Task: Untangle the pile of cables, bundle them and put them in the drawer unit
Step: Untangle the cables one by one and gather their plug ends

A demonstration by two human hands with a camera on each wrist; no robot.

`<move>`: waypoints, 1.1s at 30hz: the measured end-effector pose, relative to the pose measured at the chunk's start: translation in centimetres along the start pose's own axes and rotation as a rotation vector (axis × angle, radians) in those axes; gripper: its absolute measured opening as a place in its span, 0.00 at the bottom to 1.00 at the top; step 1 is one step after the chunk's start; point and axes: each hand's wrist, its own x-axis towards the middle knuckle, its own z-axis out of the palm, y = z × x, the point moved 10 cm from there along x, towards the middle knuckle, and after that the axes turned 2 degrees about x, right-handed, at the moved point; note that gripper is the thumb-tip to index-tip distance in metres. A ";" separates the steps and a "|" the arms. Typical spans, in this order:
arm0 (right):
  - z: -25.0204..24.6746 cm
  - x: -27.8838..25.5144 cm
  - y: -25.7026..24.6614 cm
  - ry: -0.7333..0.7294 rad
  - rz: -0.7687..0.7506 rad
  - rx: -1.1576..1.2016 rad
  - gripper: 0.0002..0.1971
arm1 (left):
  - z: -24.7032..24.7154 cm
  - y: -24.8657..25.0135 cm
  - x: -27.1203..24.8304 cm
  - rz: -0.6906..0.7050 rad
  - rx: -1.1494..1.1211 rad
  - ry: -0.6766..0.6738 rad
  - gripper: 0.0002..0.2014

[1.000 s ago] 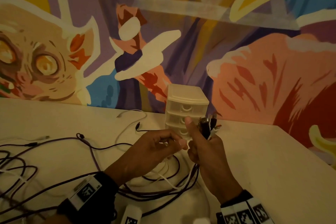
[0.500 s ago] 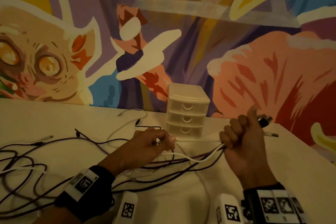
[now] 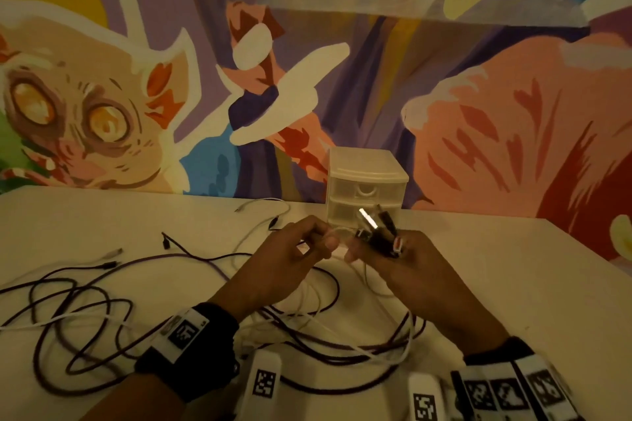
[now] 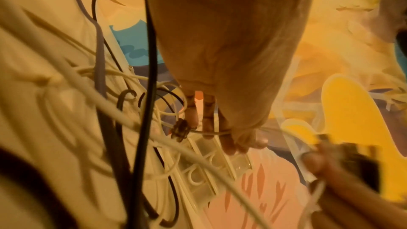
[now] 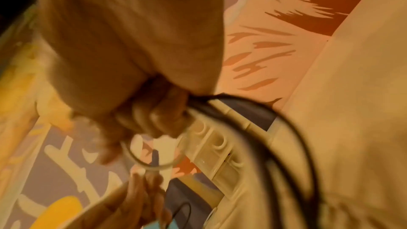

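Note:
Dark and white cables [image 3: 85, 311] sprawl in loose loops over the white table [image 3: 513, 301]. My right hand [image 3: 383, 246] grips a bunch of cable ends [image 3: 374, 225], plugs sticking up, just in front of the drawer unit [image 3: 367, 188]. Several strands [image 5: 275, 124] trail from that fist. My left hand [image 3: 318, 239] sits close beside it and pinches a thin white cable [image 4: 211, 132] between thumb and fingers. A short white loop [image 5: 152, 164] hangs between the two hands. The small translucent drawer unit [image 4: 207, 164] has three drawers, all closed.
A painted mural wall [image 3: 478, 96] rises directly behind the table. Loose plug ends [image 3: 113, 255] lie at the left, a white cable [image 3: 260, 203] near the back edge. Coiled strands [image 3: 342, 345] lie under my wrists. The table's right side holds no cables.
My right hand, which had swung out to the right pulling the strands taut, has come back next to the left hand in front of the drawer unit. The cables between them hang slack again.

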 end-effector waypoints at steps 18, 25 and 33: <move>-5.7 0.3 5.2 0.360 0.233 -0.087 0.15 | -0.4 1.5 -0.8 0.055 0.016 0.069 0.17; -1.4 0.7 3.3 0.224 0.131 -0.071 0.11 | 2.6 2.3 -0.9 0.144 0.068 -0.092 0.13; -9.3 -0.8 5.3 0.669 0.054 0.675 0.15 | 0.8 -0.7 -0.7 0.001 0.035 -0.030 0.12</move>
